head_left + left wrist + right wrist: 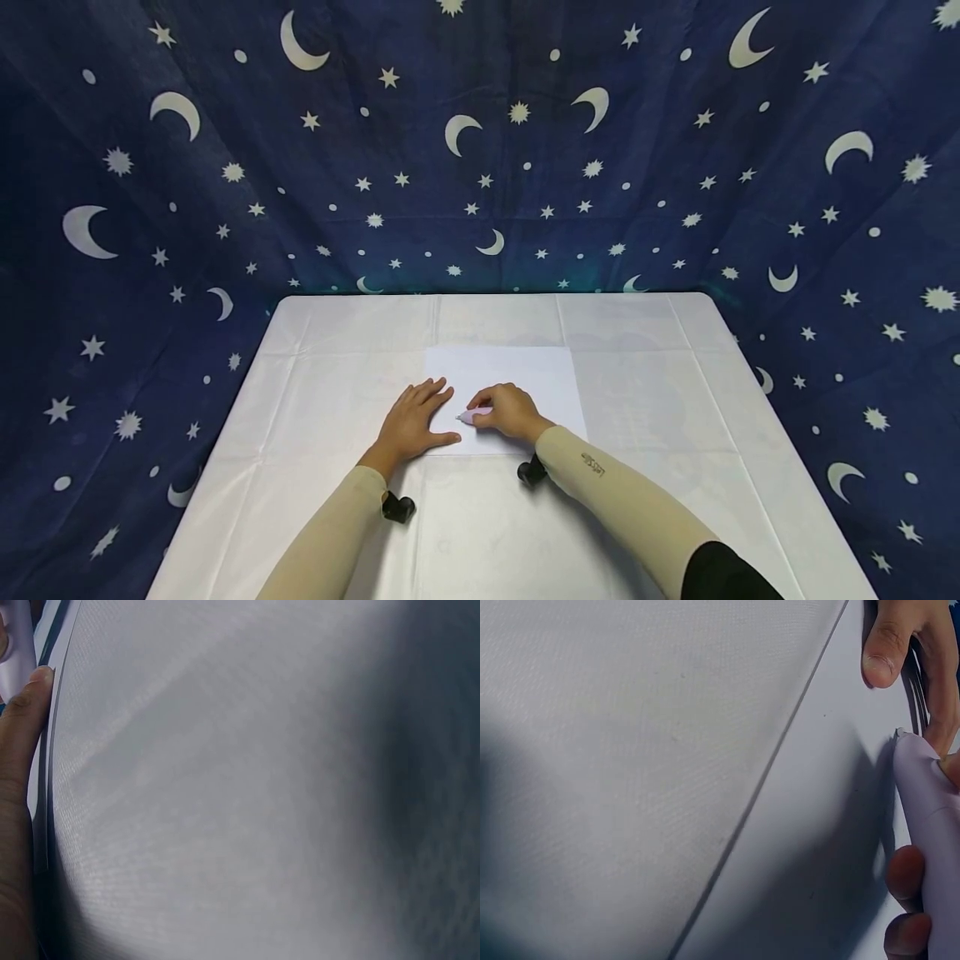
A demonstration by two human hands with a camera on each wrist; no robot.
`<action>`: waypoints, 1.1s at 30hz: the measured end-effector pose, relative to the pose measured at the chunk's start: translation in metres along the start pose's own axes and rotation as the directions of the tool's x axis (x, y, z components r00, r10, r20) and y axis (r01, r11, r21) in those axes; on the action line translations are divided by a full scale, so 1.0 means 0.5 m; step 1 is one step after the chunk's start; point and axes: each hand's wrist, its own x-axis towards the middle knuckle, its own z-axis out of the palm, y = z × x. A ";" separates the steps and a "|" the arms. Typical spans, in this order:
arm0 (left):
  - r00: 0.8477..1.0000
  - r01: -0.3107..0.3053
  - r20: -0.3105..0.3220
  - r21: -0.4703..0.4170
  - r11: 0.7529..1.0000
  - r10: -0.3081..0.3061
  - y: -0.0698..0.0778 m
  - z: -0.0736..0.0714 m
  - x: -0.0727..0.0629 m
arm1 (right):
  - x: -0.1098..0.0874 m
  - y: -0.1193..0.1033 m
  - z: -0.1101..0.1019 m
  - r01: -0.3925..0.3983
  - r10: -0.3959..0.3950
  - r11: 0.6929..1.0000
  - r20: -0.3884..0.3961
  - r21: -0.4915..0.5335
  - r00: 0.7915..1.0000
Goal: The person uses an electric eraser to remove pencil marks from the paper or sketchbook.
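A white sheet of paper (517,375) lies on the table under both hands. My left hand (411,423) rests on its left part, fingers spread and thumb pointing right. In the right wrist view, that thumb (882,664) is just beyond the tool's tip. My right hand (510,412) grips a thick lavender pen-shaped tool (926,802) with a small pale tip, aimed left and close over the paper. Fingertips (906,874) curl round its body. Part of the lavender tool (16,656) also shows at the left wrist view's corner. Its exact kind I cannot tell.
The table (645,400) has a white cloth with fold creases. Behind it and at the sides hangs a dark blue curtain (420,158) with moons and stars. Small black wrist devices sit under the left forearm (330,533) and right forearm (622,492).
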 end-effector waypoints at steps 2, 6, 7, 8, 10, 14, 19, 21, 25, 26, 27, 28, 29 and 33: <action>1.000 0.002 0.007 -0.001 1.000 -0.002 0.001 0.000 -0.002 | -0.004 0.004 0.003 -0.016 0.016 1.000 0.001 0.025 1.000; 1.000 0.016 0.025 -0.003 1.000 -0.015 0.003 -0.002 -0.005 | -0.019 0.017 0.010 -0.033 0.034 0.997 -0.010 0.075 0.999; 0.999 0.018 0.028 0.001 1.000 -0.018 0.003 -0.002 -0.005 | -0.023 0.019 0.011 -0.027 0.029 0.995 -0.017 0.091 0.999; 0.999 0.020 0.031 0.005 1.000 -0.020 0.003 -0.002 -0.004 | -0.028 0.021 0.012 -0.016 0.019 0.995 -0.027 0.103 0.999; 0.999 0.020 0.031 0.005 1.000 -0.020 0.004 -0.002 -0.004 | -0.038 0.024 0.012 0.004 0.002 0.992 -0.044 0.124 0.999; 1.000 0.013 0.014 -0.002 1.000 -0.013 0.005 -0.003 -0.004 | -0.058 0.025 0.012 0.029 -0.016 0.988 -0.086 0.151 0.996; 1.000 0.015 0.009 0.009 1.000 -0.015 0.003 -0.001 -0.006 | -0.077 0.037 0.019 -0.054 0.086 0.988 -0.225 0.145 0.971; 1.000 0.016 0.012 0.009 1.000 -0.017 0.003 -0.001 -0.005 | -0.084 0.047 0.018 -0.106 0.138 0.987 -0.295 0.123 0.945; 1.000 0.009 0.003 -0.008 1.000 -0.009 0.003 -0.002 -0.001 | -0.096 0.077 -0.008 -0.173 0.206 0.978 -0.400 0.117 0.893; 1.000 0.006 0.000 -0.006 1.000 -0.006 0.002 -0.001 0.000 | -0.099 0.085 -0.018 -0.179 0.213 0.977 -0.421 0.119 0.882; 1.000 0.004 -0.002 0.001 1.000 -0.004 0.001 0.000 0.000 | -0.102 0.094 -0.030 -0.181 0.219 0.975 -0.439 0.126 0.871; 1.000 0.003 -0.006 0.003 1.000 -0.003 0.000 0.001 0.001 | -0.105 0.103 -0.043 -0.188 0.228 0.973 -0.459 0.131 0.859; 1.000 0.001 -0.009 0.002 1.000 -0.001 -0.001 0.002 0.001 | -0.108 0.113 -0.055 -0.196 0.236 0.971 -0.481 0.134 0.844; 1.000 0.004 -0.007 -0.003 1.000 -0.004 -0.004 0.006 -0.001 | -0.122 0.154 -0.097 -0.246 0.290 0.957 -0.548 0.155 0.785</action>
